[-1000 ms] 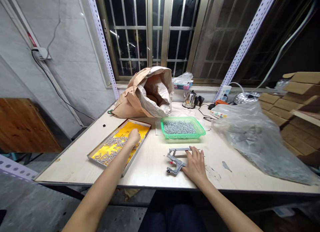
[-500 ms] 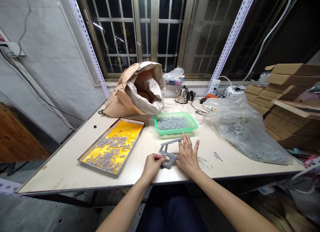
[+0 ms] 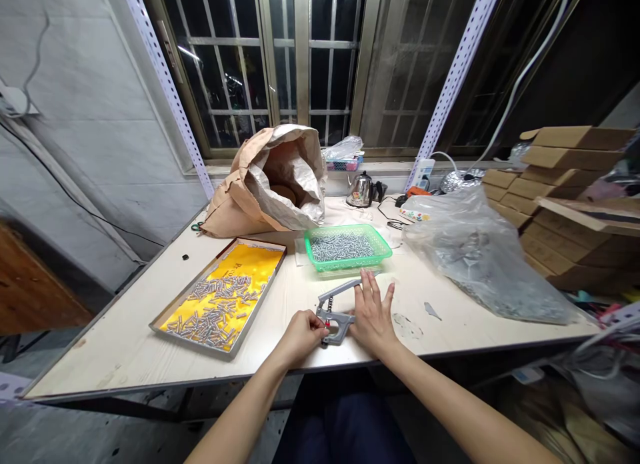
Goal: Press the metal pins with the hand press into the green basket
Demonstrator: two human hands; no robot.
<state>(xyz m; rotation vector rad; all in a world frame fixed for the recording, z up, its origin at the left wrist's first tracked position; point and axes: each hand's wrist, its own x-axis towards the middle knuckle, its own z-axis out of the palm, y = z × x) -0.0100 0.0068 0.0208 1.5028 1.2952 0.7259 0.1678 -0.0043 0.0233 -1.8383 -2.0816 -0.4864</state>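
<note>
A grey hand press (image 3: 339, 325) with a long upper lever, a coil spring and a red part at its jaw lies near the table's front edge. At that jaw, my left hand (image 3: 301, 337) is closed in a pinch beside the red part; whatever sits between its fingertips is too small to make out. My right hand (image 3: 373, 317) rests over the lever and handle with its fingers stretched out and its thumb apart. Behind the press stands a green plastic basket (image 3: 313, 263) full of small metal pieces. Left of it, a shallow tray (image 3: 250, 327) contains many small springs on a yellow lining.
A large brown paper sack (image 3: 235, 201) lies open at the back. Beyond the basket is a metal kettle (image 3: 360, 189). A clear plastic bag (image 3: 480, 251) spreads over the right side, before stacked cardboard boxes (image 3: 575, 231). A small grey scrap (image 3: 432, 310) lies right of my hand.
The view has shifted slightly. The press's lever sits a little further from my left hand's fingertips, and the spring stands more upright. Both hands stay at the press.
</note>
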